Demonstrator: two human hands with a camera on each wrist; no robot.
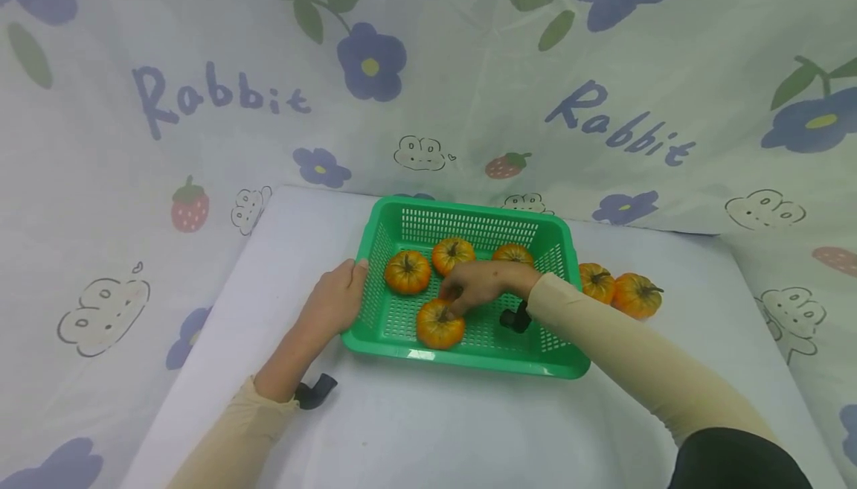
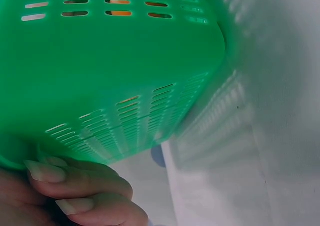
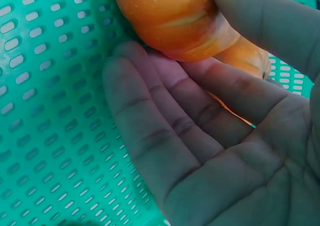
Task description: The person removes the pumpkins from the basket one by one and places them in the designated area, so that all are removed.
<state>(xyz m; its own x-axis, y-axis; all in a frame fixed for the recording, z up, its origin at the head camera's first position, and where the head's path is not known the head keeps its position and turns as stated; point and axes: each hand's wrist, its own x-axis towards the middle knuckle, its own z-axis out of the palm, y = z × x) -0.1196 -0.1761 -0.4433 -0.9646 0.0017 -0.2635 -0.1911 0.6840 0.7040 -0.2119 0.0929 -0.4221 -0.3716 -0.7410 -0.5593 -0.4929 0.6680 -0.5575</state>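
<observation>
A green plastic basket (image 1: 469, 361) with slotted walls stands on the white tabletop and holds several small orange pumpkins. My left hand (image 1: 338, 299) grips the basket's left rim, thumb on top; the left wrist view shows its curled fingers (image 2: 95, 191) against the outside wall. Inside the basket, my right hand (image 1: 485, 284) pinches the front pumpkin (image 1: 438, 329) near its stem. In the right wrist view the thumb presses this pumpkin (image 3: 170, 23) from one side, with fingertips at its other side. Behind it sit a left pumpkin (image 1: 408, 272), a middle pumpkin (image 1: 454, 253) and a partly hidden right pumpkin (image 1: 512, 253).
Two more pumpkins lie on the table just right of the basket: one (image 1: 596, 283) partly hidden by the basket wall, the other (image 1: 634, 296) beside it. White cloth (image 1: 428, 117) printed with flowers and rabbits rises behind the table (image 1: 402, 429).
</observation>
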